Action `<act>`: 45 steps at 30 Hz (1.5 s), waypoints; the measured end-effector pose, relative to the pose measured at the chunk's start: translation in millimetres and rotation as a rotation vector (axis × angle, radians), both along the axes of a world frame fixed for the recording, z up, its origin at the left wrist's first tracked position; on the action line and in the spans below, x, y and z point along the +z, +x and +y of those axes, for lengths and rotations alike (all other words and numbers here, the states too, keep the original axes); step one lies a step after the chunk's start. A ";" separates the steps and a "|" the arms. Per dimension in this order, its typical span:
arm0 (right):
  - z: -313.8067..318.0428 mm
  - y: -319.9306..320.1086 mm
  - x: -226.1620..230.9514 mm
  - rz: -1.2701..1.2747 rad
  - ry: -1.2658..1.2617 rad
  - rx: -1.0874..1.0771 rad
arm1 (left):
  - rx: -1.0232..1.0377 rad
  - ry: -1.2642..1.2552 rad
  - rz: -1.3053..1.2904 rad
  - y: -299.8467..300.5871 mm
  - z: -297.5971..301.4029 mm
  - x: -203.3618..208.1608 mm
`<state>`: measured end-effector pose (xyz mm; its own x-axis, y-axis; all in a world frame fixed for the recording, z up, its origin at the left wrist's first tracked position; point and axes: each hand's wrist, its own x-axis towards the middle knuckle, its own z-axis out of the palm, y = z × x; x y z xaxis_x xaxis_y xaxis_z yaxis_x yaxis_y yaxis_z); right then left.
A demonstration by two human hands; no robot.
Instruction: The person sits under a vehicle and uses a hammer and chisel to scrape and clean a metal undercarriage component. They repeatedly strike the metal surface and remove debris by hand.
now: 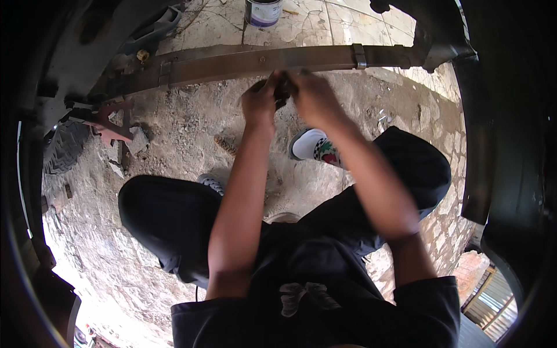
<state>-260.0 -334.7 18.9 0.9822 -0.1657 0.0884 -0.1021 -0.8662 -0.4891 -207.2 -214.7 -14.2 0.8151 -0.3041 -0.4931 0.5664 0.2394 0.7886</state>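
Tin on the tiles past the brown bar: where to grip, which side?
Likely its side wall, from the left: the tin looks round and upright, pale tile shows beside it, and the brown bar crosses its near side. Its top is cut off.

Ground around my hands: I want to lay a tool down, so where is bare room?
Gritty ground lies open between the red metal piece and your left hand, nearer you than the metal bar. A second patch, dotted with pale scraps, is right of your right hand. Crowded: far left, with tire and stones.
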 end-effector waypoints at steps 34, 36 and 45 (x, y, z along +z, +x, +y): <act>21.6 13.7 -46.2 -0.127 0.955 -0.341 | -0.021 0.091 -0.226 23.9 19.1 -37.3; 30.3 14.2 -48.2 -0.169 0.921 -0.314 | -0.044 0.049 -0.188 28.1 33.0 -38.6; 46.8 5.7 -34.0 -0.225 1.065 -0.295 | 0.086 -0.216 -0.046 7.6 44.3 -14.2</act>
<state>-254.2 -287.8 -15.1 0.8715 -0.4858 -0.0665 -0.0498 0.0471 -0.9976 -199.5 -170.3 -28.4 0.8625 -0.3272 -0.3861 0.5016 0.4509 0.7383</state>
